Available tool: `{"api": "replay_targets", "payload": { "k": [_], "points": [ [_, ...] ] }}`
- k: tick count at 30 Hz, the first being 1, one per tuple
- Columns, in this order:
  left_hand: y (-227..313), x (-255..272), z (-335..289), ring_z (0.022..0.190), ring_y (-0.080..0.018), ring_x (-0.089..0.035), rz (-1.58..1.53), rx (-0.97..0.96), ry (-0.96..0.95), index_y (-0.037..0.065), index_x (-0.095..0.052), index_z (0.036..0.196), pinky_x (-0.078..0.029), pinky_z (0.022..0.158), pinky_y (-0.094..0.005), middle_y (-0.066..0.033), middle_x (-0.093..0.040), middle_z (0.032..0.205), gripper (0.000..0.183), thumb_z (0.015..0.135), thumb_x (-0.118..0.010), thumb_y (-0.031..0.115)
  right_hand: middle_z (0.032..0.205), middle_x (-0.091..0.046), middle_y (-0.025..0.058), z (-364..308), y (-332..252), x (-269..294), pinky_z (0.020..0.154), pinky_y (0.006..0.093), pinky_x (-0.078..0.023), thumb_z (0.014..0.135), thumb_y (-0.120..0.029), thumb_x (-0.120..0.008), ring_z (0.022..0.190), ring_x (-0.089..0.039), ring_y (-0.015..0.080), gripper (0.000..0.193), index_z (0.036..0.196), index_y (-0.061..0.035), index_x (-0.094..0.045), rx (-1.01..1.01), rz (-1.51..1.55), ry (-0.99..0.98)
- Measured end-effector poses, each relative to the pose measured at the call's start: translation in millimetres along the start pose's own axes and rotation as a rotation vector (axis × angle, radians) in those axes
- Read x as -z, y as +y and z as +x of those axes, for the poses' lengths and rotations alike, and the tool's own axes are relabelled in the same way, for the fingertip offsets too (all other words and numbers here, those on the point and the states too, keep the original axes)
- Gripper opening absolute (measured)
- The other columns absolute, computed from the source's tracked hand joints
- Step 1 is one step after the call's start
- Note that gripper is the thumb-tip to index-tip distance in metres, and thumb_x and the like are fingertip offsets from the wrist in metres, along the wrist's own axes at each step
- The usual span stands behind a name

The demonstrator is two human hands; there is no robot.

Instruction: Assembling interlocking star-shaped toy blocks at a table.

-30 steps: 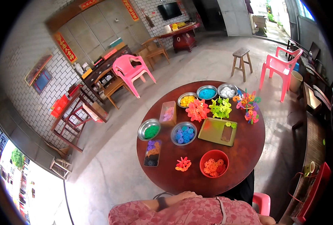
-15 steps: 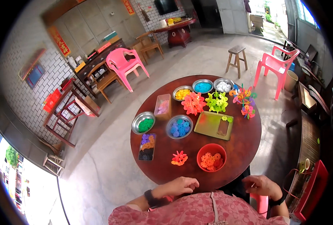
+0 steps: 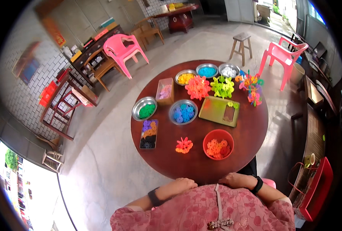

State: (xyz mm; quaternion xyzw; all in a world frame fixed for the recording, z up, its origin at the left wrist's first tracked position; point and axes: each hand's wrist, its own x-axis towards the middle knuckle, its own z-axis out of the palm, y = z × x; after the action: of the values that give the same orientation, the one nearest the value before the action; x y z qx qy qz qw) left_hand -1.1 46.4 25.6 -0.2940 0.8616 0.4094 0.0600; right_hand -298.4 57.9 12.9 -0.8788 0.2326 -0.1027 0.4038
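Both my hands rest at the near edge of the round dark-red table [image 3: 167, 161], fingers curled in and nothing seen in them. My left hand [image 3: 184, 184] is left of centre and my right hand [image 3: 233, 179] lies a little to its right, with a gap between. Nearest to my right hand is a red bowl [image 3: 232, 148] of orange flower-shaped plastic pieces [image 3: 216, 147]. A small red-orange cluster of joined pieces [image 3: 184, 145] stands to the bowl's left. Neither hand touches them.
Farther back are a gold tray [image 3: 217, 111], a metal bowl of blue pieces [image 3: 183, 113], a bowl of green pieces [image 3: 146, 110], a sectioned box [image 3: 149, 134] and coral [image 3: 197, 87], lime [image 3: 222, 87] and multicoloured [image 3: 251, 86] assemblies. Pink chairs [image 3: 124, 50] stand beyond.
My two hands have come closer together at the table's near edge; the right one moved left. The view has shifted, so the table appears slightly higher. The pieces on it stay put.
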Motion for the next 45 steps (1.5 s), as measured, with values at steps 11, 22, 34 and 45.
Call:
{"api": "replay_targets", "payload": {
  "k": [11, 22, 34, 45],
  "points": [
    [29, 2, 0, 0.079, -0.0286, -0.060, 0.403, 0.255, -0.020, 0.004, -0.049, 0.095, -0.044, 0.070, -0.0390, -0.0104, -0.061, 0.077, 0.015, 0.084, -0.046, 0.013, 0.088, -0.064, 0.0174, 43, -11, -1, 0.073, 0.0398, -0.048, 0.083, -0.017, -0.052, 0.084, -0.061, 0.0348, 0.021, 0.096, -0.0019, -0.058, -0.011, 0.315, -0.062],
    [8, -25, -17, 0.079, -0.0201, -0.059, 0.234, -0.183, 0.292, 0.015, -0.058, 0.083, -0.036, 0.071, -0.0346, -0.0059, -0.058, 0.077, 0.012, 0.084, -0.046, 0.013, 0.098, -0.064, 0.0183, 76, -19, -9, 0.080, 0.0391, -0.047, 0.087, -0.022, -0.049, 0.093, -0.061, 0.0337, 0.024, 0.099, -0.0045, -0.062, -0.019, 0.276, -0.307],
    [26, -23, 18, 0.063, -0.0220, -0.063, 0.440, -0.034, -0.079, 0.015, -0.064, 0.065, -0.035, 0.062, -0.0371, -0.0046, -0.064, 0.062, 0.014, 0.073, -0.055, 0.022, 0.106, -0.064, 0.0165, 78, -25, -19, 0.085, 0.0409, -0.048, 0.089, -0.021, -0.045, 0.100, -0.060, 0.0335, 0.030, 0.108, -0.0040, -0.060, -0.184, -0.086, -0.538],
    [66, 1, 59, 0.065, -0.0189, -0.060, 0.471, -0.313, 0.004, 0.012, -0.061, 0.067, -0.036, 0.069, -0.0321, -0.0041, -0.062, 0.067, 0.012, 0.076, -0.053, 0.014, 0.092, -0.064, 0.0173, -5, -8, -21, 0.074, 0.0412, -0.049, 0.084, -0.018, -0.048, 0.086, -0.061, 0.0347, 0.024, 0.101, -0.0024, -0.057, -0.038, 0.071, -0.137]
  ]
}}
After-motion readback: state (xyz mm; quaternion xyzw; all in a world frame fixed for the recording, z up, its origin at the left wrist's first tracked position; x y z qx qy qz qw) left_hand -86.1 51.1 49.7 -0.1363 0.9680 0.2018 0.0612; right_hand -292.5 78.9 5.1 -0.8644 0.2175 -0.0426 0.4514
